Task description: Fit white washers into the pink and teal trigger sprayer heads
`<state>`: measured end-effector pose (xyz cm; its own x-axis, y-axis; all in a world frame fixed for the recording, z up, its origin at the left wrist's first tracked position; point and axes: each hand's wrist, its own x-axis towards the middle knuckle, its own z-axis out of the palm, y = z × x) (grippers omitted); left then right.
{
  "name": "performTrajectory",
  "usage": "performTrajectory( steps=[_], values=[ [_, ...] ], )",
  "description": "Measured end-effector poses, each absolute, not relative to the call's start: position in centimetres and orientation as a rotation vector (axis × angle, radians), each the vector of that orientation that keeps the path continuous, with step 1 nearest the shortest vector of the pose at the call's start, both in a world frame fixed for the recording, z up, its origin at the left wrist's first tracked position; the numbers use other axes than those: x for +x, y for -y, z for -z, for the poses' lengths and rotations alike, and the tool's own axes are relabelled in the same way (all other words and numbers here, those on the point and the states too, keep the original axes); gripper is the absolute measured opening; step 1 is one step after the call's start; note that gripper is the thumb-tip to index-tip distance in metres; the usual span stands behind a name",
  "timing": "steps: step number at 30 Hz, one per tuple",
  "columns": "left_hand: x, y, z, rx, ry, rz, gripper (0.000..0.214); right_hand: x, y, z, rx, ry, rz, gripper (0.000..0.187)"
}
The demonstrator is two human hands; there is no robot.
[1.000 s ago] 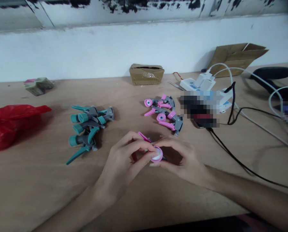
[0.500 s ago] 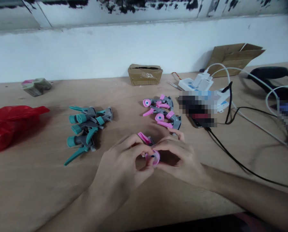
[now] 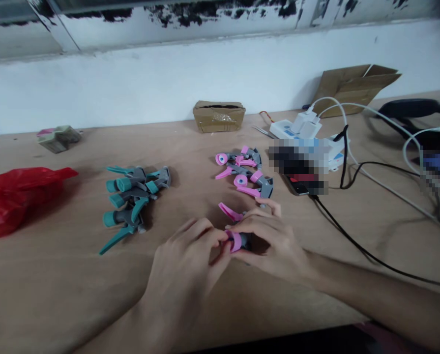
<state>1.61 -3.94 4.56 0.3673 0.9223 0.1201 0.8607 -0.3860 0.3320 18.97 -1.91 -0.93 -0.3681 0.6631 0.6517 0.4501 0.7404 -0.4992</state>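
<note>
Both hands meet over the wooden table [image 3: 57, 295] near its front edge, on a pink and grey spray trigger head [image 3: 237, 240]. My right hand [image 3: 269, 241] grips its grey body, and its pink lever sticks up behind the fingers. My left hand [image 3: 185, 268] pinches the pink round cap at its end. A small pile of pink and grey trigger heads [image 3: 244, 171] lies just beyond the hands. To the left lies a pile of teal and grey trigger heads [image 3: 133, 196].
A red plastic bag [image 3: 15, 194] sits at the left edge. Two cardboard boxes [image 3: 219, 116] stand by the white wall. A white power strip [image 3: 304, 132] with chargers, black and white cables [image 3: 356, 241] and a blurred patch lie at the right.
The trigger head has been turned in my hands: its round pink cap, which faced me, now points left. My view has shifted slightly, and both hands stay at the same spot.
</note>
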Motion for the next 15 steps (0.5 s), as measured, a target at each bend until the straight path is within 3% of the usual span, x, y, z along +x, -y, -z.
performTrajectory(
  steps=[8,15],
  values=[
    [1.1,3.4,-2.8,1.871,-1.313,-0.745,0.019,19.0,1.7,0.5,-0.860,2.025,-0.206,0.019],
    [-1.7,2.6,-2.7,1.663,-1.386,-1.040,0.028,20.6,-1.3,-1.9,-0.947,2.152,0.216,0.021]
  ],
)
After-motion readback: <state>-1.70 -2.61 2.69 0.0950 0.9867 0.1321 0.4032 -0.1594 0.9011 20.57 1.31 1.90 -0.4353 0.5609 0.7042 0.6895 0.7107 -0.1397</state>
